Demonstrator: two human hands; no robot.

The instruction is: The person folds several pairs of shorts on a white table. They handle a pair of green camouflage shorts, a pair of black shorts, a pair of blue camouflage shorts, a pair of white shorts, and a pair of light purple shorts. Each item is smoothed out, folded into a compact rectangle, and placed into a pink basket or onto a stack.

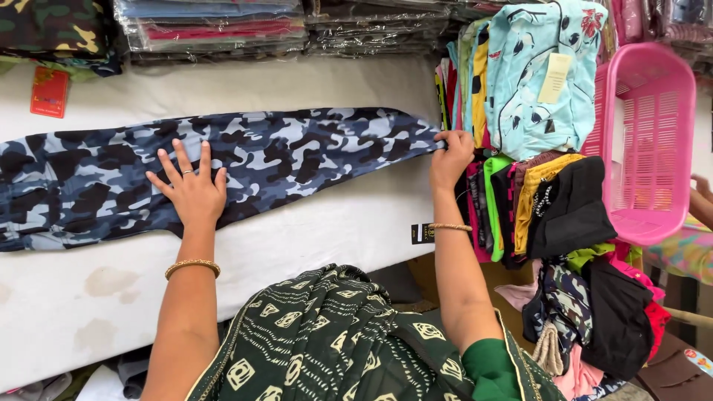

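A pair of blue, black and grey camouflage trousers [297, 152] lies stretched flat across a white table [334, 230]. My left hand [189, 186] presses flat on the middle of the cloth, fingers spread, a ring on one finger and a gold bangle at the wrist. My right hand [451, 157] pinches the trousers' right end at the table's edge, beside a row of hanging garments. A dark green patterned scarf [327, 334] drapes over my front, low in the view.
Folded clothes in clear plastic bags [223, 30] are stacked along the far side. A light blue printed garment [538, 74] and several coloured and black clothes [572, 215] hang at right, next to a pink plastic basket [653, 141]. Another person's hand [702, 186] shows at the far right.
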